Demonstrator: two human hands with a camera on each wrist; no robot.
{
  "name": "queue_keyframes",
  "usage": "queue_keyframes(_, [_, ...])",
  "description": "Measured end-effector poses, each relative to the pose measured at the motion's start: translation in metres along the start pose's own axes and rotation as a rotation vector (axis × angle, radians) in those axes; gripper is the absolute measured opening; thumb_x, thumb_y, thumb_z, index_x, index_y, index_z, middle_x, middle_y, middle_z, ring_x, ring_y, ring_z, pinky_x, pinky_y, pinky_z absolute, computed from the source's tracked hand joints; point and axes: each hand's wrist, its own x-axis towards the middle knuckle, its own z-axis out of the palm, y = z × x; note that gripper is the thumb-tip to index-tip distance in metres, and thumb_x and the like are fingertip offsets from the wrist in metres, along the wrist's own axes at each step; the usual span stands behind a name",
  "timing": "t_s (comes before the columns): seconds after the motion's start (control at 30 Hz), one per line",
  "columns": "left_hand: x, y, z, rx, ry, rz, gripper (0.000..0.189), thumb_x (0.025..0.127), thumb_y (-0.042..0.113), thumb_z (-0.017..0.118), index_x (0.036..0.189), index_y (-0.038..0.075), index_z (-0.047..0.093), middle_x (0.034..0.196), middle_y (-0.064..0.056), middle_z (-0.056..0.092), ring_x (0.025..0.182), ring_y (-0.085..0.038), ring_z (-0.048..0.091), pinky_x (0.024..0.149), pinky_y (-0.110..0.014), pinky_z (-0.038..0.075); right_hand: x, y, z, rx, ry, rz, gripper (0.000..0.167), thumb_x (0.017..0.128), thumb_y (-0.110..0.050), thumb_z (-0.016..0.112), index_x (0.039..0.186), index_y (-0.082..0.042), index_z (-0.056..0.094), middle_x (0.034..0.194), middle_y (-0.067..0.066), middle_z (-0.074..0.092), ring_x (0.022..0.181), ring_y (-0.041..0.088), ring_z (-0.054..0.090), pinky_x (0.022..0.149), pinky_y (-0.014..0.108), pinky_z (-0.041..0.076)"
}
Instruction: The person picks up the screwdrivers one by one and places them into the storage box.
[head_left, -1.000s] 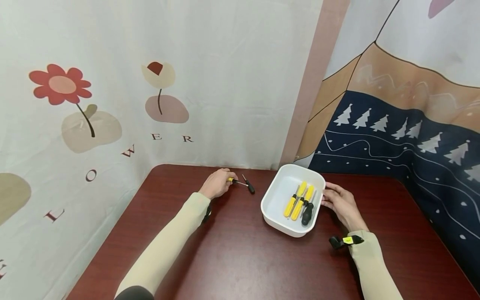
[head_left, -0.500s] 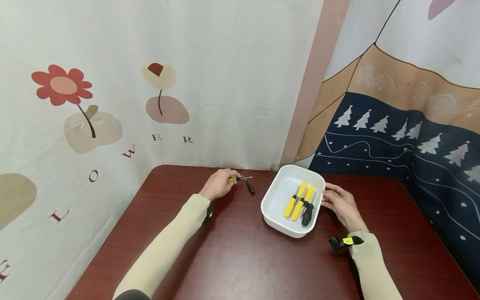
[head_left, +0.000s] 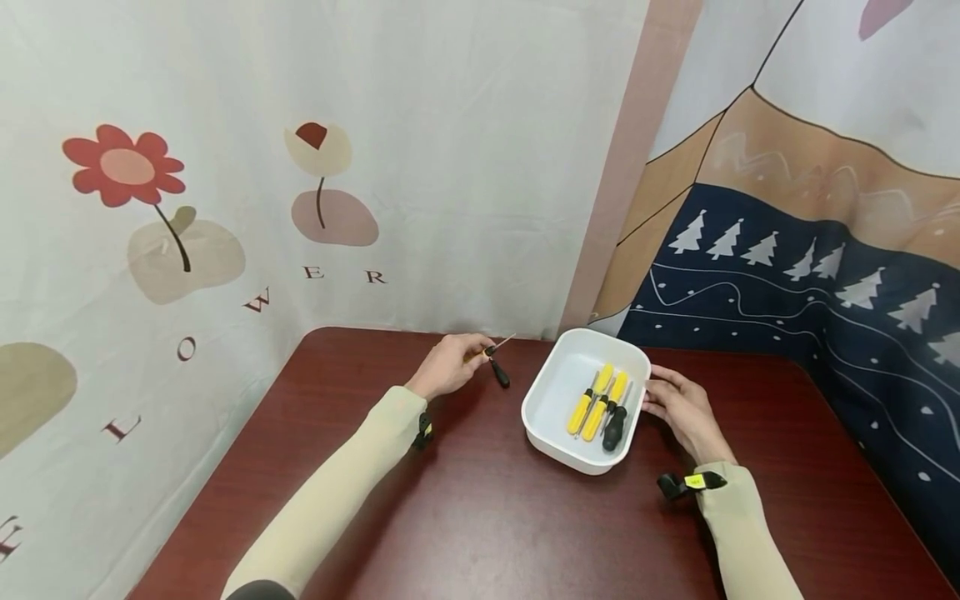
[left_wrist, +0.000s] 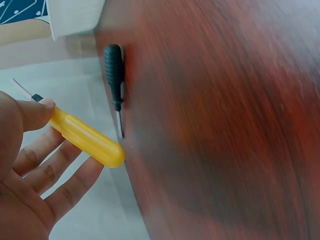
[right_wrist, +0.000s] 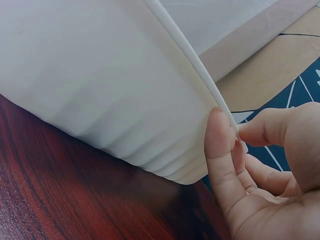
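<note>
My left hand [head_left: 450, 365] holds a yellow screwdriver [left_wrist: 87, 137] above the back of the table, its thumb and fingers pinching the handle near the black collar. In the head view the thin shaft points up and to the right. A black screwdriver [left_wrist: 115, 70] lies on the table just beside that hand. To the right stands a white plastic tub [head_left: 543, 404] holding several yellow-handled screwdrivers [head_left: 597, 408] and a black-handled screwdriver [head_left: 615, 429]. My right hand [head_left: 684, 417] grips the tub's right rim, with fingertips [right_wrist: 218, 125] against the outer wall in the right wrist view.
The dark red wooden table [head_left: 480, 517] extends around the tub to the front and both sides. A printed curtain [head_left: 465, 167] hangs along its back edge, and a dark blue tree-patterned cloth [head_left: 750, 292] hangs behind on the right.
My left hand has raised the yellow screwdriver and moved slightly right, tilting its shaft from downward to upward. The right hand, tub and black screwdriver on the table have stayed put.
</note>
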Motion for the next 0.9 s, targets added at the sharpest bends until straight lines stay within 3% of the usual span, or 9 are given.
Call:
queue_keyframes(0.5, [0.006,0.021,0.004,-0.171,0.008,-0.001,0.025,0.100,0.015,0.066,0.124,0.008,0.069,0.103,-0.014,0.077,0.085,-0.018,0.069,0.079,-0.034,0.054,-0.002,-0.001,-0.002,-0.016,-0.007,0.012,0.060,0.102,-0.010,0.059,0.155,0.002,0.035,0.097,-0.009,0.068,0.082,0.003,0.064,0.078,0.019,0.060])
queue_keyframes(0.7, [0.008,0.031,0.008,-0.203,0.036,-0.006,0.025,0.099,0.015,0.068,0.123,0.006,0.070,0.096,-0.006,0.076,0.083,-0.017,0.067,0.076,-0.030,0.055,-0.002,-0.001,-0.003,0.004,-0.012,0.013,0.060,0.102,-0.009,0.060,0.155,0.003,0.035,0.095,-0.010,0.069,0.082,0.003,0.064,0.078,0.019,0.060])
queue_keyframes(0.9, [0.008,0.042,0.009,-0.254,0.035,-0.056,0.025,0.099,0.017,0.069,0.123,0.010,0.069,0.100,-0.003,0.076,0.086,-0.016,0.066,0.075,-0.028,0.055,-0.004,-0.002,-0.002,-0.011,-0.019,0.015,0.060,0.103,-0.011,0.059,0.156,0.002,0.034,0.099,-0.009,0.069,0.083,0.003,0.064,0.079,0.019,0.060])
